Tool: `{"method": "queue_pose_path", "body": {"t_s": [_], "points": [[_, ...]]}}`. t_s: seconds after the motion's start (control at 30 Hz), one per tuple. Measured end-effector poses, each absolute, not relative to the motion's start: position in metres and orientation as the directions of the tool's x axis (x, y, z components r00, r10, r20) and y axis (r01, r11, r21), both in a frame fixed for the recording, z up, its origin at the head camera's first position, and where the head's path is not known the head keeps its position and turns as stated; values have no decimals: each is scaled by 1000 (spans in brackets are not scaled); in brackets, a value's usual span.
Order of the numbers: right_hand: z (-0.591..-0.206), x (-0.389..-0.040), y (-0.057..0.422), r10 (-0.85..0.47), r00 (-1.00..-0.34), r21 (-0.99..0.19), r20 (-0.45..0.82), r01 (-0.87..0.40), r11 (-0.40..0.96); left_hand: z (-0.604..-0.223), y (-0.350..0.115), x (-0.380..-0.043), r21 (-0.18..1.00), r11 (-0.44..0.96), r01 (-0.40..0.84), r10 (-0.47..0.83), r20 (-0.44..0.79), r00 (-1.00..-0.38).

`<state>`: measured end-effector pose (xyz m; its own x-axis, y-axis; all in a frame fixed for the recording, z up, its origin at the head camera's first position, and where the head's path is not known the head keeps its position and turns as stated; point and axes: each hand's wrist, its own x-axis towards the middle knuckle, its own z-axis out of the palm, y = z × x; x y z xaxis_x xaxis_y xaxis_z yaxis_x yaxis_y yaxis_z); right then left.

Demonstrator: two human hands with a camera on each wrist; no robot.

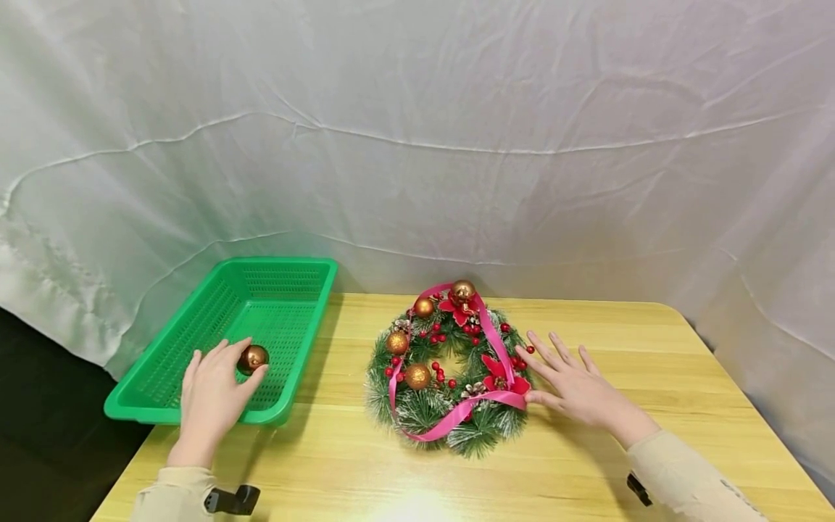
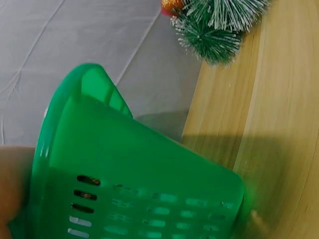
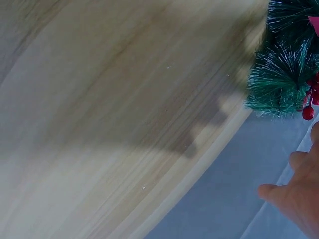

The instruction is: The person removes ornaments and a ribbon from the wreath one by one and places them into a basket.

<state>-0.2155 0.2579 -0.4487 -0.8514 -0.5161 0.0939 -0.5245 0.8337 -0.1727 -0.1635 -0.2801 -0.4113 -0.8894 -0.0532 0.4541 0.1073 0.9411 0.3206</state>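
Note:
Over the near part of a green plastic basket (image 1: 306, 341), my left hand (image 1: 214, 395) pinches a shiny brown ball ornament (image 1: 253, 358) between thumb and fingers. In the left wrist view the basket's wall (image 2: 149, 169) hides most of that hand. A Christmas wreath (image 1: 424, 413) lies on the table, with pink ribbon (image 1: 450, 422), red flowers, berries and several gold and copper balls. Beside its right edge my right hand (image 1: 577, 388) spreads its fingers, the thumb close to the ribbon. The right wrist view shows part of this hand (image 3: 294, 194) by the wreath's red berries (image 3: 308, 113).
The basket stands at the left of the wooden table (image 1: 365, 478), overhanging its left edge. Behind the table hangs a pale, creased cloth (image 1: 457, 181). A dark area (image 1: 52, 406) lies beyond the table at the lower left.

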Motion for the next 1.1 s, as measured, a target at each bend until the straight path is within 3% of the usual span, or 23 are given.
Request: {"method": "queue_pose_path", "body": {"t_s": [0.83,1.1], "points": [[-448,-216,256,-533,-842,-133,82,-539,831,-410,-298,-172,312,949,30,-22,163,-986],[-450,-215,257,-537,-837,-138,101,-547,826,-409,-294,-171,334,942,37,-31,197,-980]]}}
